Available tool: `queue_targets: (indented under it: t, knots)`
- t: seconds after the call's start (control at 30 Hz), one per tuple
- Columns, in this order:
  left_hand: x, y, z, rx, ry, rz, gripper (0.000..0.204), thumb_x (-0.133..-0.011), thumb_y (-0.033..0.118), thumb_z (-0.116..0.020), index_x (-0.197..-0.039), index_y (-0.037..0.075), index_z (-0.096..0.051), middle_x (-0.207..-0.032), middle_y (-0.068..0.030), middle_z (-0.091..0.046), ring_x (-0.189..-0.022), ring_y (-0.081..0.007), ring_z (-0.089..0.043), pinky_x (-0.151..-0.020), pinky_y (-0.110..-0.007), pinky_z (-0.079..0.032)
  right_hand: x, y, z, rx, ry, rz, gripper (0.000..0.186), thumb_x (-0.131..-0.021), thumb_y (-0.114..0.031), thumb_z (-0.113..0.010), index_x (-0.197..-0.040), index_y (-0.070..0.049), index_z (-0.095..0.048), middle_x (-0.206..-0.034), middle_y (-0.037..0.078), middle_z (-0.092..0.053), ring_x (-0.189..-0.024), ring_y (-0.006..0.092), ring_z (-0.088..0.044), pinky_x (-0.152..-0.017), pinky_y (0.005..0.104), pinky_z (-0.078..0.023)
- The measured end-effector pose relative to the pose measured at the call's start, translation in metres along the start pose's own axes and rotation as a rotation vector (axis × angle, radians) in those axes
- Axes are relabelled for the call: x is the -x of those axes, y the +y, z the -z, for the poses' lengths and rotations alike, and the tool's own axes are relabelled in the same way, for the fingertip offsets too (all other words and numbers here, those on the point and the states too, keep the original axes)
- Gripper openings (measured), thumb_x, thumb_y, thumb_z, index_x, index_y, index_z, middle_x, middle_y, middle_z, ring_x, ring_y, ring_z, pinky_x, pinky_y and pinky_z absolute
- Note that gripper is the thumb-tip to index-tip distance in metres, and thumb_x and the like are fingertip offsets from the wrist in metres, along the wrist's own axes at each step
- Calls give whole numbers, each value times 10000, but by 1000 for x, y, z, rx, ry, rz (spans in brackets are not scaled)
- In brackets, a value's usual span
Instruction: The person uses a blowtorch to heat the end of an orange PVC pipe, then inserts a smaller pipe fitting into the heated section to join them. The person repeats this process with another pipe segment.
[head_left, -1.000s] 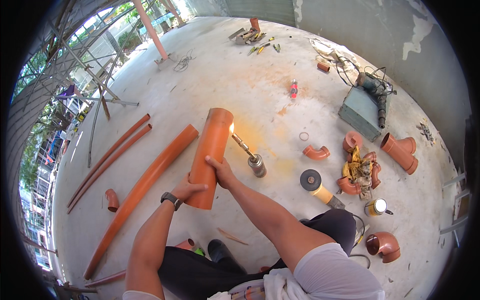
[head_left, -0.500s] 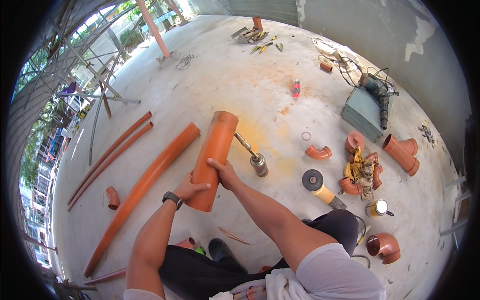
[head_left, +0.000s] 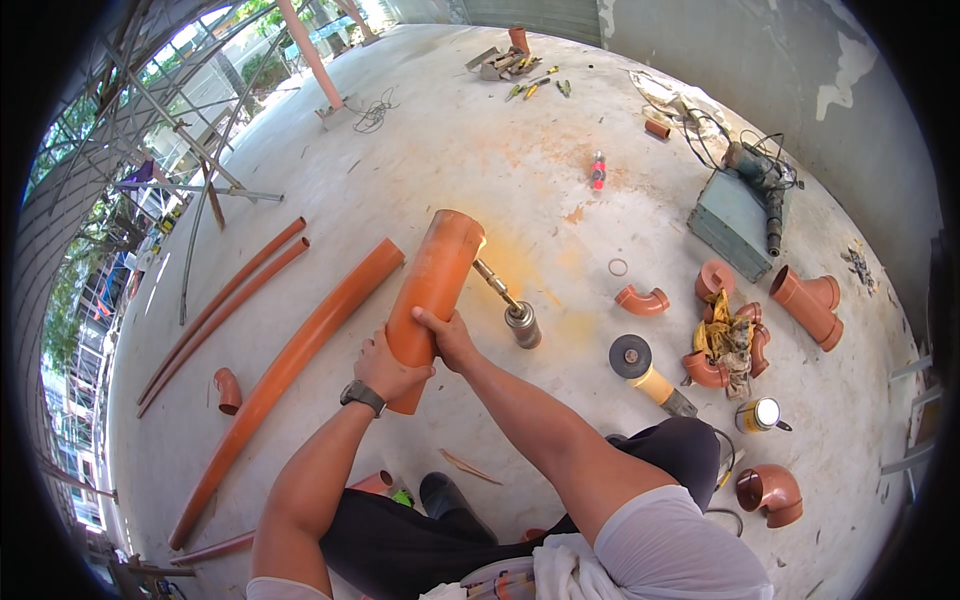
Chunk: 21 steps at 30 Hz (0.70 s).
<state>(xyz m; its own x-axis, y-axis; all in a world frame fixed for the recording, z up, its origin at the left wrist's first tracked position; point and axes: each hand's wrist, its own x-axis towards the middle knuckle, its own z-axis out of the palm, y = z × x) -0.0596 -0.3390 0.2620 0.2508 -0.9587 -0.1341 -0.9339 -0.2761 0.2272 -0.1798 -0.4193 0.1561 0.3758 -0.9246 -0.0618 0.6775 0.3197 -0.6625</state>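
Observation:
A short, wide orange plastic pipe (head_left: 438, 275) is held slanted in front of me, its far end tipped up and away. My left hand (head_left: 390, 368) wraps round its lower left side, a dark watch on the wrist. On its right side my right hand (head_left: 447, 338) grips it, thumb across the front. Close by the far end is the nozzle of a gas blowtorch (head_left: 521, 325), which stands on the floor. A bright yellow glow shows on the pipe's edge beside the nozzle tip. Fingers behind the pipe are hidden.
Left lies a long orange pipe (head_left: 290, 385) with thinner pipes (head_left: 225, 305). Right are an angle grinder (head_left: 650, 373), elbow fittings (head_left: 641, 300), a tee fitting (head_left: 806, 305), an open can (head_left: 757, 414) and a grey-green case (head_left: 737, 222) with a power drill (head_left: 762, 168).
The pipe has shifted slightly up, its far end now nearer the torch nozzle, where a glow appears. My left hand has turned and slid further round the pipe's lower part.

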Motion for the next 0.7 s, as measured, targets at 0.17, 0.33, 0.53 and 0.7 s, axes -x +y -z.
queue_targets:
  t: [0.17, 0.33, 0.53, 0.7]
  knots:
    - [-17, -40, 2, 620, -317, 23, 1071, -756, 453, -929, -1572, -10, -414, -1428, -206, -625, -1285, -292, -646, -1110, -406, -513, 5, 0, 6, -37, -13, -70, 690, -919, -434, -842, -1371, 29, -602, -1213, 162, -718, -1065, 270, -740, -832, 410, -636]
    - [-29, -56, 1, 891, -529, 15, 1041, -771, 381, -931, -1559, -41, -399, -1423, -194, -634, -1263, -265, -661, -1084, -389, -536, -1, 5, 8, -116, -114, -83, 726, -931, -445, -822, -1432, -3, -538, -1267, 168, -685, -1108, 285, -724, -864, 427, -629]
    - [-10, -18, 14, 313, -168, 34, 1201, -661, 490, -946, -1575, -34, -368, -1450, -251, -609, -1289, -354, -653, -1076, -437, -545, 0, -2, -2, -66, -86, -95, 745, -921, -450, -834, -1422, 19, -545, -1265, 186, -689, -1111, 293, -733, -860, 442, -647]
    - [3, 3, 13, 21, -65, 55, 1233, -623, 487, -971, -1571, -33, -378, -1459, -261, -601, -1328, -380, -626, -1104, -433, -524, 2, -1, -3, -42, -55, -72, 776, -917, -461, -839, -1437, 27, -536, -1282, 196, -688, -1123, 299, -732, -878, 446, -649]
